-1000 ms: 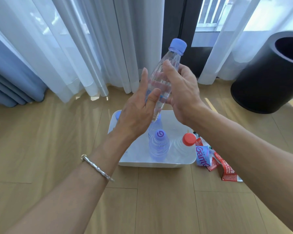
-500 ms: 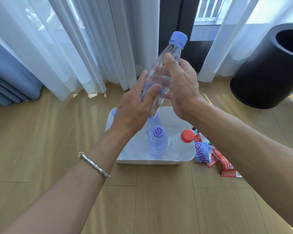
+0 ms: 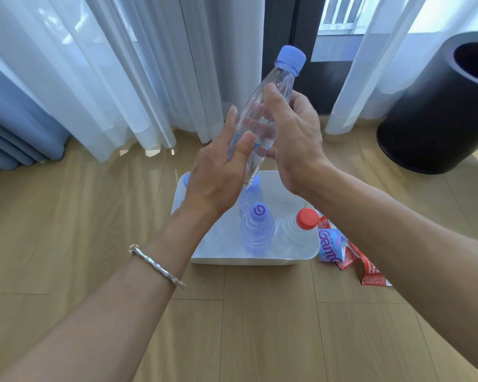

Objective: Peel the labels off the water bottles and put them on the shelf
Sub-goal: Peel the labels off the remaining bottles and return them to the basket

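Both the left hand (image 3: 215, 175) and right hand (image 3: 294, 139) clasp the bottle (image 3: 283, 78), mostly covering its label (image 3: 258, 146).

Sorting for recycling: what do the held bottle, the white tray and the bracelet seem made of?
The held bottle looks like clear glossy plastic: see-through. The white tray is probably smooth plastic: rounded moulded rim. The bracelet seems silvery metal: bright glints.

Open floor (image 3: 66, 230) left of the tray (image 3: 246, 261); labels (image 3: 342, 252) and bin (image 3: 439, 119) stand right.
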`<action>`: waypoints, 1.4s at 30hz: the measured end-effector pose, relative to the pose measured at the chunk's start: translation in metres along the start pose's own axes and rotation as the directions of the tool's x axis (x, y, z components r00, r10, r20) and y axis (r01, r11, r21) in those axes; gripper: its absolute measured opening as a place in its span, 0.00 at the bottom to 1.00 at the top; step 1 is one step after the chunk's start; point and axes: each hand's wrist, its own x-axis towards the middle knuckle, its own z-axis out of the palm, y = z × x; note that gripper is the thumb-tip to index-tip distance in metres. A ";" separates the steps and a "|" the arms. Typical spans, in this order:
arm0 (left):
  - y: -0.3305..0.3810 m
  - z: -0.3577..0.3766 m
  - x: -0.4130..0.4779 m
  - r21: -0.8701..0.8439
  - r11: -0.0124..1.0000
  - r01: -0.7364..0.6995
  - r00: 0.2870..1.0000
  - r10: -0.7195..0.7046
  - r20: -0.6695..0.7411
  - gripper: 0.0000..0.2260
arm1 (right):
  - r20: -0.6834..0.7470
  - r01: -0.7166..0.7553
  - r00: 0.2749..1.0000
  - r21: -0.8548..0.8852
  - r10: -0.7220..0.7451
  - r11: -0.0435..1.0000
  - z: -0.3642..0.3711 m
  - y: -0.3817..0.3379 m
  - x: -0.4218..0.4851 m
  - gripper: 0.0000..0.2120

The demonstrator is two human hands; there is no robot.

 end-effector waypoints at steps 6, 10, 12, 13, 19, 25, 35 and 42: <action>-0.005 0.002 0.004 -0.018 0.998 -0.057 0.974 0.052 -0.219 0.19 | 0.008 -0.024 1.000 0.037 0.023 0.999 -0.001 -0.001 0.001 0.07; -0.008 0.002 0.008 -0.130 0.988 0.080 0.987 -0.097 -0.129 0.22 | 0.022 -0.043 0.999 0.096 0.041 0.994 -0.002 -0.003 0.002 0.07; -0.007 0.000 0.011 -0.410 0.867 0.283 0.959 -0.255 0.122 0.28 | 0.025 -0.098 0.995 0.183 0.095 0.978 -0.003 -0.004 0.004 0.10; -0.006 -0.001 0.011 -0.485 0.791 0.372 0.926 -0.280 0.253 0.31 | 0.037 -0.131 0.991 0.233 0.126 0.964 -0.005 -0.005 0.004 0.13; 0.006 0.000 -0.003 -0.598 0.564 0.570 0.761 -0.086 0.643 0.22 | 0.185 -0.298 0.953 0.415 0.241 0.860 -0.010 -0.010 0.002 0.25; 0.011 0.005 -0.002 -0.280 0.914 0.294 0.936 -0.216 0.278 0.21 | 0.030 -0.145 0.989 0.004 0.145 0.989 -0.010 -0.007 0.014 0.20; -0.004 -0.001 0.001 -0.465 0.818 0.338 0.882 -0.103 0.459 0.41 | 0.126 -0.123 0.986 0.113 0.108 0.986 -0.013 -0.008 0.007 0.18; -0.003 -0.003 0.001 -0.452 0.842 0.294 0.938 -0.162 0.307 0.35 | 0.175 -0.060 0.980 -0.173 0.091 0.983 -0.003 -0.002 0.005 0.26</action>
